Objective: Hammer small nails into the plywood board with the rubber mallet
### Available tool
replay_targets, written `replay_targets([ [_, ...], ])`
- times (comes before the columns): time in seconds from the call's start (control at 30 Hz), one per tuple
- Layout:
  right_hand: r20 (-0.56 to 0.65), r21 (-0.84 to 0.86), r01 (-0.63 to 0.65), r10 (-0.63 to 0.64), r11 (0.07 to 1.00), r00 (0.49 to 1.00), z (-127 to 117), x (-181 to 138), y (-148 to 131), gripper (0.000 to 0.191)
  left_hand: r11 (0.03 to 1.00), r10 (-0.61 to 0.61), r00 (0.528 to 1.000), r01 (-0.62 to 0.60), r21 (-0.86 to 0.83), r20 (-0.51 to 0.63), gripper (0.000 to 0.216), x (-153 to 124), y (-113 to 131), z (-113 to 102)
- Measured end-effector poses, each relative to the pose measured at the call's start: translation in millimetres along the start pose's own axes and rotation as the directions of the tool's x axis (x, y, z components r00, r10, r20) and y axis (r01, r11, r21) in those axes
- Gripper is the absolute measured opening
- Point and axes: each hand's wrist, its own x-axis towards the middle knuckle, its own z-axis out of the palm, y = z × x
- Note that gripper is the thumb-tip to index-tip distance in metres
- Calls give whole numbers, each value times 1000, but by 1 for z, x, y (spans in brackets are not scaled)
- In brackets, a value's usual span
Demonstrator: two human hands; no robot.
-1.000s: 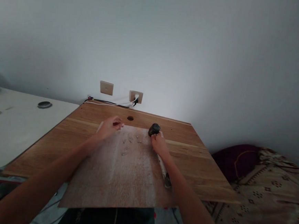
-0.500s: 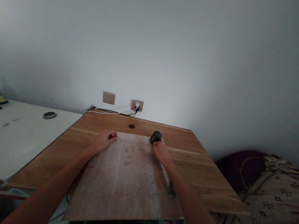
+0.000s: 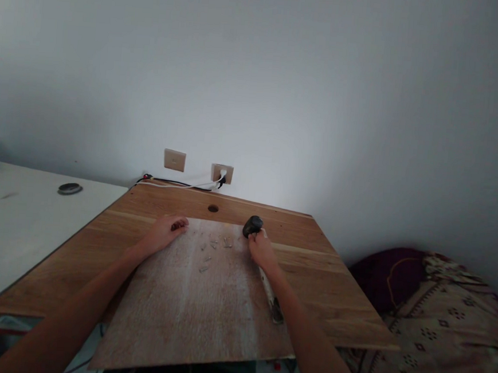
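Note:
A thin wooden board [image 3: 196,309] lies over the tabletop, its near edge jutting out past the table. At the board's far left corner is my left hand [image 3: 168,229], fingers curled, thumb side against the edge; whatever is inside them is hidden. My right hand [image 3: 262,249] is closed around a hammer [image 3: 253,225] just below its dark head, by the far right corner. The hammer's pale handle runs back under my right forearm along the board's right side. Several small metal nails [image 3: 213,244] lie scattered on the far half of the board, between my hands.
The board rests on a wooden tabletop [image 3: 311,277] with a round cable hole [image 3: 213,208]. A white table [image 3: 25,232] adjoins on the left, bearing a dark round lid [image 3: 70,188]. Cables run to a wall socket [image 3: 222,173]. Patterned fabric [image 3: 440,334] is heaped at right.
The whole scene has shifted slightly left with a small turn of my head. Both hands, the hammer and the nails keep about the same places on the board.

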Motion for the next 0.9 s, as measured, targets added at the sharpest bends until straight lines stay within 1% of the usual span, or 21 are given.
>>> replay_targets([
  [0.17, -3, 27, 7, -7, 1000, 1000, 1, 2, 1, 32, 1000, -26, 1000, 25, -9, -12, 26, 1, -1, 0],
  [0.4, 6, 81, -9, 8, 997, 1000, -1, 1, 0, 30, 1000, -17, 1000, 17, 8, 24, 27, 1, 3, -4],
  [0.63, 81, 158, -43, 30, 987, 996, -1, -5, -2, 31, 999, -31, 999, 30, 23, 29, 25, 3, 5, -6],
  [0.77, 34, 143, -20, 15, 990, 999, -1, -5, -2, 30, 999, -24, 998, 21, 42, 61, 25, 6, 5, -6],
  [0.9, -30, 110, 28, -25, 994, 999, -1, -1, 0, 32, 998, 34, 994, -39, 50, 101, 22, 17, 14, -2],
])
